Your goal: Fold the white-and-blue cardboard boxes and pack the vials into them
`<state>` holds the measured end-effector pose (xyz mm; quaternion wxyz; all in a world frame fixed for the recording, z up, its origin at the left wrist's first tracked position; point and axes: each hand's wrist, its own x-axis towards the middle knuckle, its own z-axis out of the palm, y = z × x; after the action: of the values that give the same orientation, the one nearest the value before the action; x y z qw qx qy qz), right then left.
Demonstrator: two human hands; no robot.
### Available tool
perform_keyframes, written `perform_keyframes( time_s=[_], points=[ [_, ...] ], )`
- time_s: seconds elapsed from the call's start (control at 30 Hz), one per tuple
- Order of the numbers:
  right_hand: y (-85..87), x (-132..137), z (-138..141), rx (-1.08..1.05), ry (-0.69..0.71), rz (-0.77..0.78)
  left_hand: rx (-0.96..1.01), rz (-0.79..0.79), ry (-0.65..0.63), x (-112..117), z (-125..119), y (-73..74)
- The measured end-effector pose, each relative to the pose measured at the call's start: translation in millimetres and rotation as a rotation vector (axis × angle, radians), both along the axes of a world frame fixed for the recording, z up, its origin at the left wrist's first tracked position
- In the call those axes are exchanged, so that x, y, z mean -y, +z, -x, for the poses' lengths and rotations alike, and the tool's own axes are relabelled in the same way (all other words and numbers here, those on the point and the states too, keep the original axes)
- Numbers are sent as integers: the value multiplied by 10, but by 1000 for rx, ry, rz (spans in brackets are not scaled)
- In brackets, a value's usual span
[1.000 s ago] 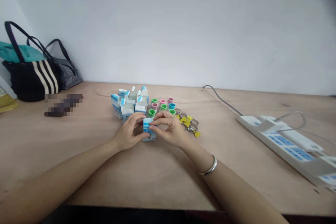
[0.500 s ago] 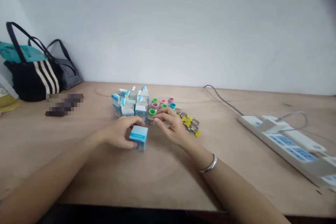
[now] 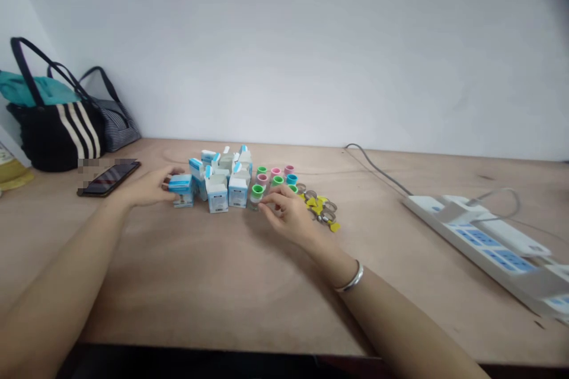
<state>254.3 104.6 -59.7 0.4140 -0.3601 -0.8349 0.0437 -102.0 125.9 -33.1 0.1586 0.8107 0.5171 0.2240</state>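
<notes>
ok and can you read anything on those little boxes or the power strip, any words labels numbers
No words, brands or numbers can be read.
White-and-blue box by the left hand: printing on its blue band, too small to read.
Power strip: blue panels, too blurred to read.

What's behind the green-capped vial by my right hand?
A pink cap and, farther back, a green cap sit behind the vial; the pink cap's base is hidden by the vial.

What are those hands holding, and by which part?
The left hand touches the left side of a blue-and-white carton; the right hand is at the base of a green-capped vial. Whether either is gripped cannot be told.
</notes>
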Motion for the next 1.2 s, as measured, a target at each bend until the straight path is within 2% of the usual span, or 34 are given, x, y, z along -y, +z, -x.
perform_keyframes(
  time_s=[0.07,0.17,0.23,0.3,0.4,0.5,0.6,0.7,0.77,0.83,0.9,1.07,1.2],
  points=[
    [16,4,-4,17,-36,9,-62,-219,117,44,-94,36],
    [44,25,-3,68,-74,31,-168,-650,286,153,-323,142],
    [62,47,2,134,-83,76,-233,-829,252,218,-521,178],
    [77,70,7,207,-86,132,-344,-896,163,253,-720,154],
    [92,101,15,287,-95,184,-500,-895,114,250,-933,50],
    [96,111,18,333,-120,197,-525,-872,91,248,-981,18],
    [84,94,11,353,-126,204,-412,-805,-78,316,-894,148],
    [69,66,3,315,-92,229,-203,-637,-338,408,-774,324],
    [72,57,6,250,-45,261,-45,-549,-441,430,-732,360],
    [93,65,16,150,9,301,92,-507,-484,408,-742,300],
    [126,88,32,17,58,347,176,-500,-497,356,-799,173],
    [169,128,64,-257,76,435,235,-493,-515,249,-1045,-139],
    [125,87,77,-381,68,499,252,-434,-477,266,-1198,-203]
  ],
)
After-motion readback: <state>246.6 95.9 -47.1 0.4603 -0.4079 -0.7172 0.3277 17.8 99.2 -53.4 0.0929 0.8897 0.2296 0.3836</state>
